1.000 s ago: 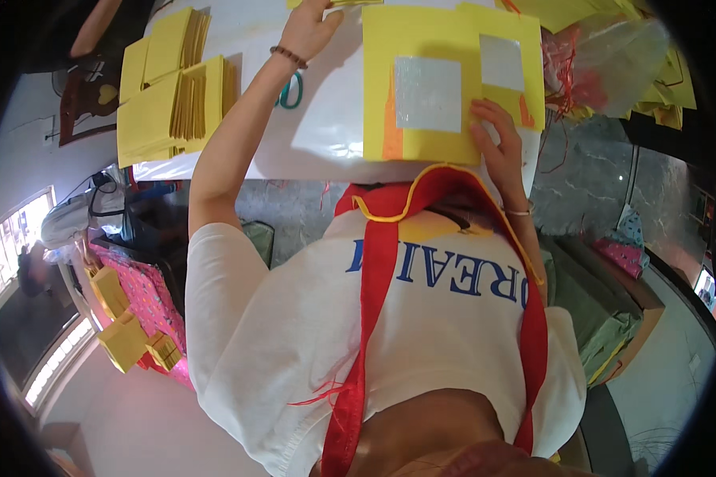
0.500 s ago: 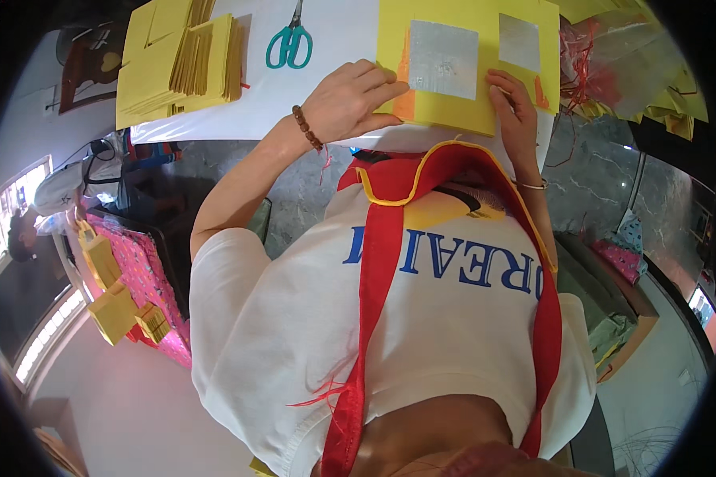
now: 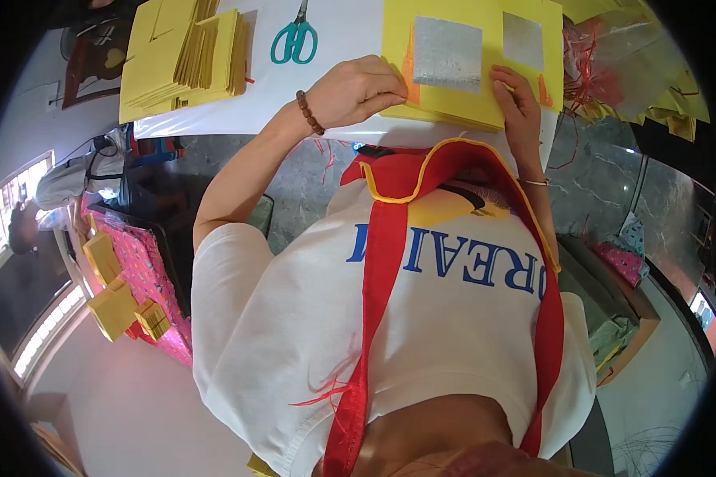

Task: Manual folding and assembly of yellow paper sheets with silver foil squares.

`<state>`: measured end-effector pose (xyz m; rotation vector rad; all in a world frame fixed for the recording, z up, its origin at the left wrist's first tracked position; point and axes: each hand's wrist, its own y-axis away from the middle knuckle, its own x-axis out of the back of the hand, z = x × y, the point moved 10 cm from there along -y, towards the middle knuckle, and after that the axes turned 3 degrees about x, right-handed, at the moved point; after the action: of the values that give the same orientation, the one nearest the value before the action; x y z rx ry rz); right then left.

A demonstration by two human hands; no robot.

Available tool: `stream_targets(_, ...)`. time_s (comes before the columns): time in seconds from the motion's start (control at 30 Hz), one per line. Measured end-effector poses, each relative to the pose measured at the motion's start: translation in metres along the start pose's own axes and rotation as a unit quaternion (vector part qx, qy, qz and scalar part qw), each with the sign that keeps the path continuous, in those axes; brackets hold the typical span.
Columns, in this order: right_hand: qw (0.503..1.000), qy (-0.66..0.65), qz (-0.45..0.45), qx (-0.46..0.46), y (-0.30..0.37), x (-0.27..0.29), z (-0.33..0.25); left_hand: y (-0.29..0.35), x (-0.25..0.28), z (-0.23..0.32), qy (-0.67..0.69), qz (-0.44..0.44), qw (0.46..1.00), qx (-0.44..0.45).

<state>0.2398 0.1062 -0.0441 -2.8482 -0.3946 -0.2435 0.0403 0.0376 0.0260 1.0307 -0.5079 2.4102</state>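
Observation:
On the white table in front of me lies a stack of yellow paper sheets (image 3: 445,105), the top one bearing a silver square (image 3: 447,52) and an orange strip beside it. My left hand (image 3: 362,90) is at the near left corner, with thumb and fingers pinched on the paper's edge by the strip. A second silver square (image 3: 523,41) on yellow paper shows to the right. My right hand (image 3: 518,102) rests near the stack's right edge, fingers loosely bent and thumb apart; nothing is visibly held in it.
Teal-handled scissors (image 3: 294,41) lie left of the sheets. Folded yellow paper bundles (image 3: 163,60) are piled at the table's left end. Red strings and clear plastic (image 3: 589,67) sit beyond the right edge. Another person (image 3: 64,187) stands at left by a pink-covered surface (image 3: 131,258).
My left hand's thumb has drawn closer to its fingers at the paper's left edge. My right hand stays nearly in place, and the whole view has shifted slightly.

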Motion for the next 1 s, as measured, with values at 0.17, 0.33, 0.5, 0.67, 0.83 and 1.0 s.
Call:
stream_targets(0.17,1.0,0.007,0.004,0.005,0.0,0.0,0.0,0.001,-0.002,0.004,-0.006,0.007,1.0,-0.028)
stream_targets(0.33,1.0,0.005,0.002,0.004,0.0,0.0,0.001,0.0,-0.004,0.003,-0.007,-0.004,1.0,-0.017)
stream_targets(0.5,1.0,-0.009,0.0,0.001,0.0,0.0,-0.001,-0.002,-0.007,-0.002,0.01,-0.013,1.0,0.01)
stream_targets(0.67,1.0,-0.006,0.0,0.017,-0.001,0.0,-0.003,-0.004,-0.011,-0.013,0.066,-0.044,0.996,0.051)
stream_targets(0.83,1.0,-0.026,0.002,0.004,-0.001,-0.001,-0.004,-0.005,-0.011,-0.017,0.092,-0.047,0.993,0.065)
stream_targets(1.0,0.998,-0.056,0.006,-0.002,-0.001,-0.001,-0.003,-0.006,-0.012,-0.023,0.107,-0.063,0.988,0.091)
